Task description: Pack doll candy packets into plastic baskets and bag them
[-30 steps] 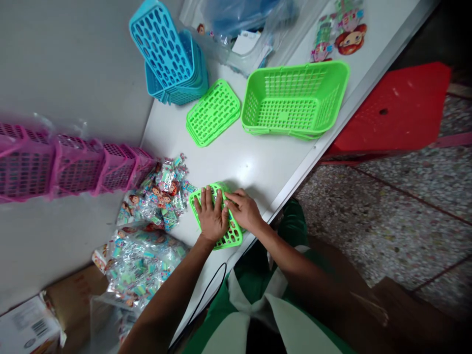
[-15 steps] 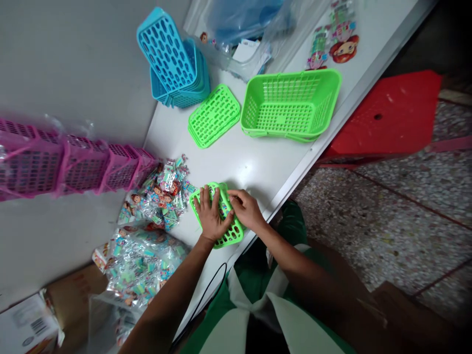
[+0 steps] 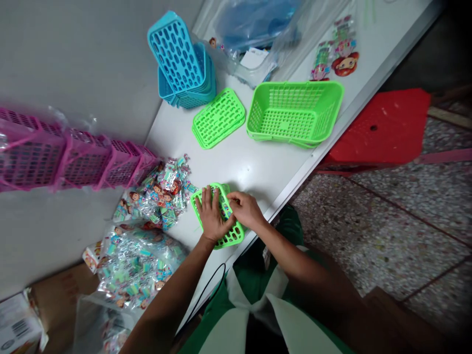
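A small green lidded basket (image 3: 231, 236) lies near the front edge of the white table (image 3: 258, 164), with small packets showing through its holes. My left hand (image 3: 211, 217) lies flat on the lid, fingers stretched out. My right hand (image 3: 245, 209) presses on the lid's right side, fingers curled and pinching at the lid's holes. A heap of small cartoon-printed packets (image 3: 165, 189) lies just left of the basket.
Behind stand a stack of green lids (image 3: 219, 118), stacked open green baskets (image 3: 295, 114), blue baskets (image 3: 184, 61) and clear plastic bags (image 3: 254, 29). Bagged pink baskets (image 3: 73, 157) run along the left. A bag of packets (image 3: 136, 260) lies front left. A red stool (image 3: 383, 128) stands right of the table.
Both hands stay on the green lid; my right fingers have curled more and shifted slightly toward the lid's middle. The view has tilted a little.
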`<state>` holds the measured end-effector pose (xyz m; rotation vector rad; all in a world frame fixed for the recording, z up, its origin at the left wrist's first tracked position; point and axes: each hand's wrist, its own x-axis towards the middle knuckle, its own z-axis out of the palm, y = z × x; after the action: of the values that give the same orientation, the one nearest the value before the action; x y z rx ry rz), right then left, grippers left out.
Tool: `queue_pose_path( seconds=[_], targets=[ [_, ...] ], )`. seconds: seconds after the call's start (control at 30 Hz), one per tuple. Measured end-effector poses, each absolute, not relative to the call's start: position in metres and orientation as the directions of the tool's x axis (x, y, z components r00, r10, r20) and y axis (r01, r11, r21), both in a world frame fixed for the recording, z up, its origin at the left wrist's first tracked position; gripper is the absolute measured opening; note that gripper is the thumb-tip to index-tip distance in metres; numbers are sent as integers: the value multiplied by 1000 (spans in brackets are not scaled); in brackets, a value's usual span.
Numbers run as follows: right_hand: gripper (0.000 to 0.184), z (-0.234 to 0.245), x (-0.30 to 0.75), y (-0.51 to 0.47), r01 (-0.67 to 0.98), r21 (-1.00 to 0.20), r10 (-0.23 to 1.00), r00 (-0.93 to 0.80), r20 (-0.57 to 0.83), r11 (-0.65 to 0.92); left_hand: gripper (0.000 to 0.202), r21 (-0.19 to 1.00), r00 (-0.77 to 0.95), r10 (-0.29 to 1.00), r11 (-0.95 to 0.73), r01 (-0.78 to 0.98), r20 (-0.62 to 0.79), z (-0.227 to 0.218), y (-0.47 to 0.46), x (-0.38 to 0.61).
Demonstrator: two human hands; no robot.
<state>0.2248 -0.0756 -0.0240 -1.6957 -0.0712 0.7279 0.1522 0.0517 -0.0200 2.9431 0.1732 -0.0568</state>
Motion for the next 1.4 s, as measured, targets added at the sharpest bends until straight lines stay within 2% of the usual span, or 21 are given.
queue_pose_path(
  seconds=[0.1, 0.2, 0.43, 0.53, 0.6, 0.77, 0.9, 1.0, 1.1, 1.23, 1.4],
  targets=[
    [25, -29, 226, -75, -442, -881, 463, 754, -467, -168, 85, 191, 991, 128, -972, 134, -43, -21, 53, 152],
    [25, -31, 226, -74, -509, -851, 482, 717, -503, -131, 85, 193, 990, 132, -971, 137, -42, -22, 54, 150],
    [24, -25, 231, -75, -488, -856, 536, 684, -495, -168, 72, 257, 987, 157, -956, 144, 32, -22, 51, 150],
    [31, -20, 229, -78, -339, -910, 542, 732, -414, -237, 64, 297, 981, 187, -941, 161, 60, -22, 48, 152],
    [36, -16, 227, -81, -183, -921, 564, 744, -359, -345, 59, 314, 976, 207, -933, 175, 69, -22, 46, 152],
    [52, -7, 228, -84, 137, -824, 656, 681, -325, -550, 60, 366, 966, 233, -914, 177, 115, -24, 46, 151],
    [59, -9, 236, -81, 236, -750, 681, 637, -361, -618, 65, 381, 968, 223, -910, 163, 117, -25, 47, 152],
    [56, -14, 241, -77, 213, -788, 712, 604, -357, -577, 64, 368, 975, 201, -917, 154, 92, -24, 48, 152],
    [48, -20, 240, -73, 151, -848, 696, 651, -302, -508, 58, 349, 979, 194, -923, 159, 65, -22, 49, 152],
    [34, -25, 228, -70, 28, -893, 585, 765, -270, -449, 55, 313, 978, 203, -932, 181, 39, -22, 49, 151],
    [25, -27, 218, -71, -98, -918, 466, 838, -284, -385, 55, 270, 980, 198, -944, 188, 12, -23, 48, 152]
  ],
)
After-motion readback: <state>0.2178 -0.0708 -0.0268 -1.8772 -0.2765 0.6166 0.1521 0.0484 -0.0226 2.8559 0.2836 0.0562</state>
